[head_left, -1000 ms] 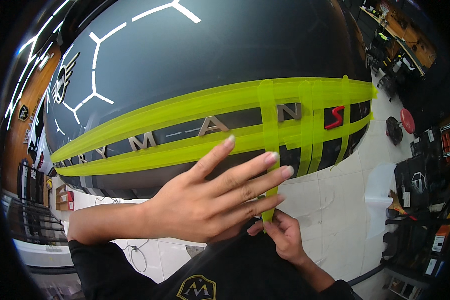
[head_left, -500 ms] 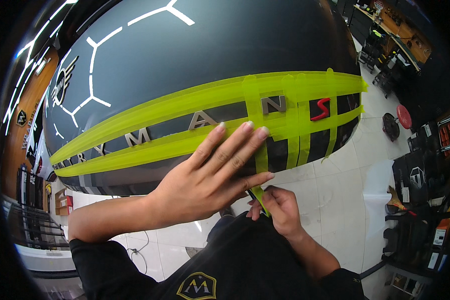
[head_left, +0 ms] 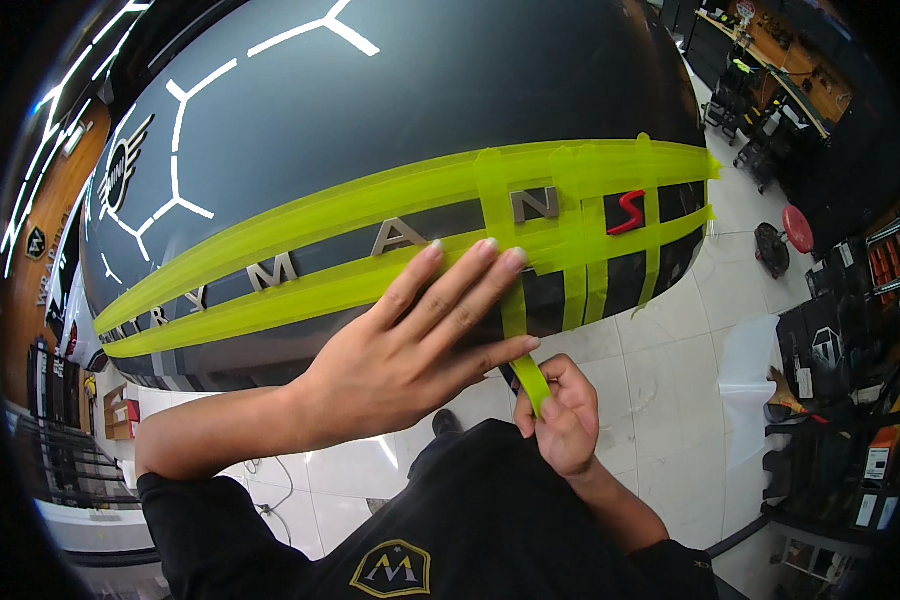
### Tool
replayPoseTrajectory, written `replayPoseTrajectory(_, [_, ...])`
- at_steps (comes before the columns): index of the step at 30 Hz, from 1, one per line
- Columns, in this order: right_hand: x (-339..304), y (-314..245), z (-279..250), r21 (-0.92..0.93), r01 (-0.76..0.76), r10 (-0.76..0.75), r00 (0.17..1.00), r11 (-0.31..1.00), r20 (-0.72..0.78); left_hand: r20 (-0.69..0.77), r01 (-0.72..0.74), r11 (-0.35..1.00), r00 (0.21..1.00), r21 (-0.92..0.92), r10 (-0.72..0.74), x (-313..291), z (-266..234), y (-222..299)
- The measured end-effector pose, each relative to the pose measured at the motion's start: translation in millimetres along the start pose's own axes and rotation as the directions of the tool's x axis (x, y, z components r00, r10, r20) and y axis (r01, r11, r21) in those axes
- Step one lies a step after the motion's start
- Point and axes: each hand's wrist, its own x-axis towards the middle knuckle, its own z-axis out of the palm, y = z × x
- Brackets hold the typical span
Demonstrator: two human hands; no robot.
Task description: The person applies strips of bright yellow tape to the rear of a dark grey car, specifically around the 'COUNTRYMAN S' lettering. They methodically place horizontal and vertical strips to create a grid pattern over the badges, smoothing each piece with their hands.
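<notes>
My left hand lies flat against a dark grey car panel, fingers stretched out over a band of yellow-green masking tape. Below its thumb, my right hand pinches the loose lower end of a tape strip that hangs off the panel. Something thin and dark shows beside that strip, too little to name. Long tape bands run above and below a row of raised silver letters. Shorter upright strips cross them near a red letter.
A winged emblem sits at the panel's upper left. To the right on the tiled floor stand a red round stool and black cases. A workbench is at the far right, and a cable lies at lower left.
My right hand has shifted slightly, and more of the pinched tape end shows, bent outward. My left hand stays pressed on the panel. The whole view has moved a little.
</notes>
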Motion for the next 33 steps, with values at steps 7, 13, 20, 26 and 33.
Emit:
replayPoseTrajectory(7, [5.8,-3.0,9.8,-0.165,0.143,-0.150,0.988,0.976,-0.029,0.005,0.004,1.000,1.000,-0.025,-0.004,0.9,-0.7,-1.3])
replayPoseTrajectory(13, [16.5,-14.8,21.6,-0.052,0.037,-0.039,0.999,0.998,-0.036,0.007,0.003,1.000,1.000,0.014,-0.003,2.7,-1.6,-0.5])
replayPoseTrajectory(20, [19.8,-9.5,26.8,0.031,-0.068,0.072,0.986,0.997,-0.148,0.003,0.036,0.999,0.999,0.015,-0.036,1.8,-5.7,2.7])
replayPoseTrajectory(26, [18.3,-8.6,39.9,-0.043,-0.047,0.037,0.978,0.998,-0.207,0.038,0.057,0.970,0.998,-0.237,-0.050,-0.4,-14.9,-3.7])
replayPoseTrajectory(33, [26.6,0.5,55.8,0.046,0.020,-0.001,0.928,0.999,-0.373,-0.069,0.068,0.951,0.993,-0.300,-0.093,0.2,-13.6,-8.6])
